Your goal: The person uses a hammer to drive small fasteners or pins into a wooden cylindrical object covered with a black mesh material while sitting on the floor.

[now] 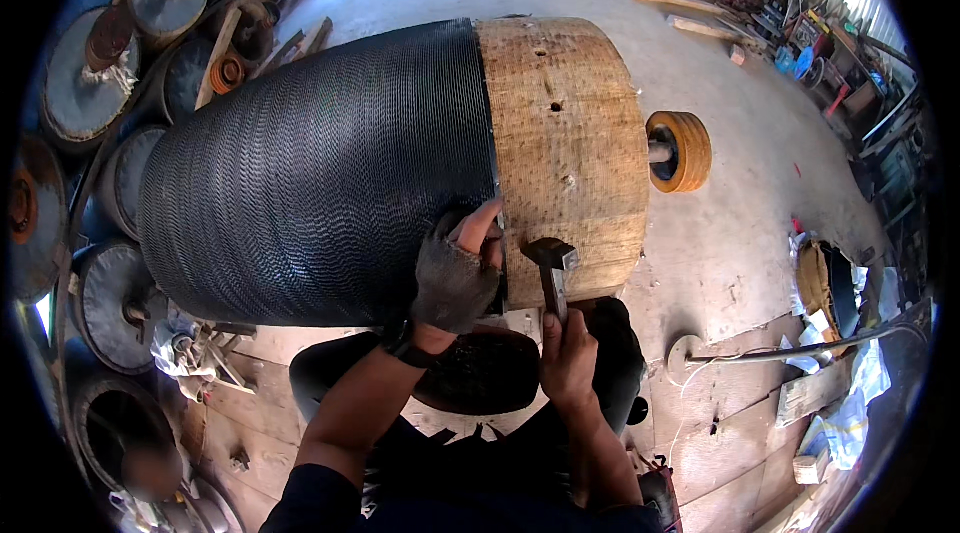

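In front of me lies a large wooden drum (575, 173), its left part covered by a black, finely ridged sheath (330, 163). My left hand (460, 273), in a dark glove with bare fingertips, rests at the seam where the black covering meets the bare wood. Its finger and thumb come together there, and whatever they pinch is too small or hidden to make out. My right hand (570, 358) grips a hammer (553, 268) by the handle. The hammer's head is over the bare wood, just right of my left fingers.
A yellow-brown grooved wheel (683, 151) sits on the shaft at the drum's right end. Large round rollers (120, 303) crowd the left side. A round-based stand (686, 358) is at the right, near scraps and wrapping (850, 423). Timber (680, 3) lies on the far floor.
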`<move>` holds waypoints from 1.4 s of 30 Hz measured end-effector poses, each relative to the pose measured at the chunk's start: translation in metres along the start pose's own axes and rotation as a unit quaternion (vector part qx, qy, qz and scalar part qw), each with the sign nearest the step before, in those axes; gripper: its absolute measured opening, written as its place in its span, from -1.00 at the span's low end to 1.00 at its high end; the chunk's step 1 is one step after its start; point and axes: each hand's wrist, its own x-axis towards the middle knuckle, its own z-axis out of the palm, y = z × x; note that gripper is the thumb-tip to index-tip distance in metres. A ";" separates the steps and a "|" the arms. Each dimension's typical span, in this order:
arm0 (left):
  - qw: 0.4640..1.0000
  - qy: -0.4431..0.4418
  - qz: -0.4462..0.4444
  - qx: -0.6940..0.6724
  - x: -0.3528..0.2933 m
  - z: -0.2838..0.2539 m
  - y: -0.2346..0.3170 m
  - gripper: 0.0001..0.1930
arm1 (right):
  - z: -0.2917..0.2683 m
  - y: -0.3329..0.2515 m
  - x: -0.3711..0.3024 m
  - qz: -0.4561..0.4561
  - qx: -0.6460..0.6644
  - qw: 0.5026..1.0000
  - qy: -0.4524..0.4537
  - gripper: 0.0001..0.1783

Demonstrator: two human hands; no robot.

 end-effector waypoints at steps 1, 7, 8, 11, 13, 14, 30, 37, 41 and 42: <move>1.000 -0.006 -0.014 0.000 0.004 0.001 0.002 -0.44 | 0.000 -0.001 0.001 0.000 0.003 1.000 -0.003 -0.73; 0.997 -0.005 -0.055 0.059 0.007 0.018 0.006 -0.34 | -0.001 -0.019 0.011 -0.053 0.023 0.998 0.030 -0.81; 0.997 -0.003 -0.047 0.069 0.007 0.018 0.007 -0.33 | -0.001 -0.021 0.011 -0.061 0.026 0.997 0.037 -0.82; 0.995 0.004 -0.040 0.088 0.007 0.018 0.007 -0.32 | -0.004 -0.025 0.016 -0.025 -0.051 0.998 -0.020 -0.82; 0.994 0.000 -0.043 0.098 0.005 0.021 0.007 -0.32 | -0.005 -0.026 0.013 -0.033 -0.026 0.999 0.007 -0.82; 0.993 -0.006 -0.044 0.107 0.003 0.022 0.005 -0.31 | -0.005 -0.027 0.013 -0.040 -0.012 0.999 0.021 -0.81; 0.970 -0.243 -0.013 -0.010 -0.150 0.015 0.040 -0.74 | 0.002 -0.026 0.027 -0.027 -0.044 0.999 -0.010 -0.69; 0.946 -0.266 -0.087 -0.167 -0.197 0.043 0.035 -0.81 | 0.013 -0.001 0.013 -0.108 -0.079 0.990 0.046 -0.62; 0.958 -0.273 0.011 -0.089 -0.177 0.037 0.038 -0.82 | 0.001 -0.027 0.013 0.017 0.034 0.999 -0.005 -0.63; 0.961 -0.269 0.057 -0.031 -0.165 0.024 0.046 -0.83 | 0.001 -0.030 0.008 -0.058 0.048 0.996 0.048 -0.62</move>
